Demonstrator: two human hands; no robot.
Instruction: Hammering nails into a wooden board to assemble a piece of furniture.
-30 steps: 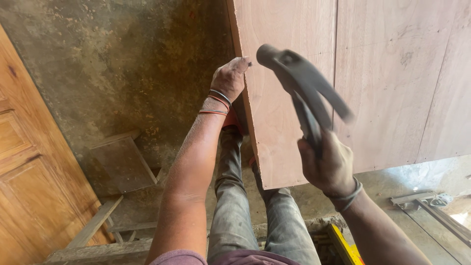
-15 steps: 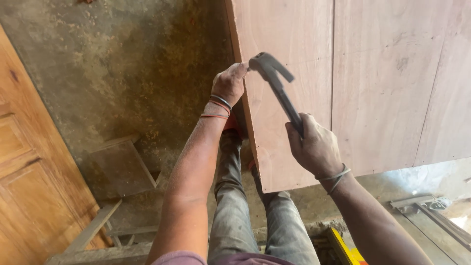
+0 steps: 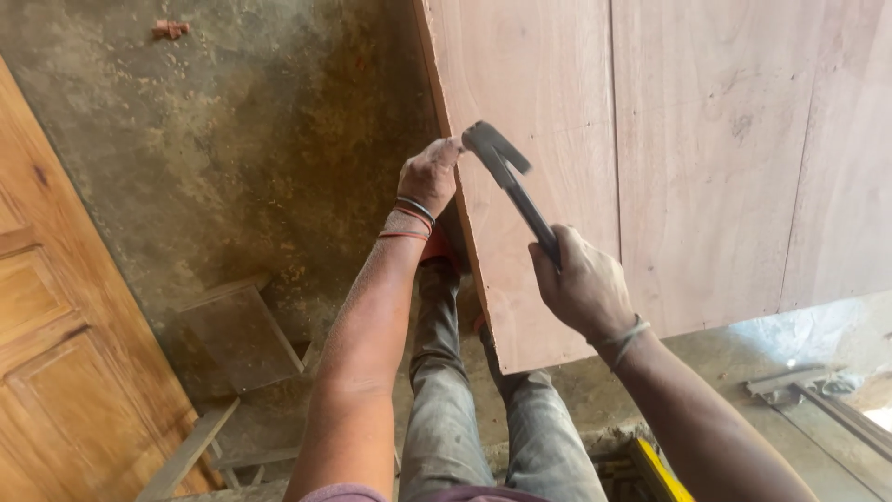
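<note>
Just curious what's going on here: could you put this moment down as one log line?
right hand: grips hammer | left hand: pinched at plywood panel edge, beside hammer head | floor: concrete

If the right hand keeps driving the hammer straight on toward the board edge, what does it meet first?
Probably the left hand's fingers pinched at the plywood board edge: the hammer head sits right beside them. Any nail there is too small to see.

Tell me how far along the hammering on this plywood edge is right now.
Already done: the plywood panel stands on its edge, with another sheet joined at a seam. In hand: the left hand pinches something too small to see at the panel's left edge, and the right hand holds the hammer with its head right at those fingers. Left: I can't tell how far any nail is driven, and no other nail heads show.
</note>
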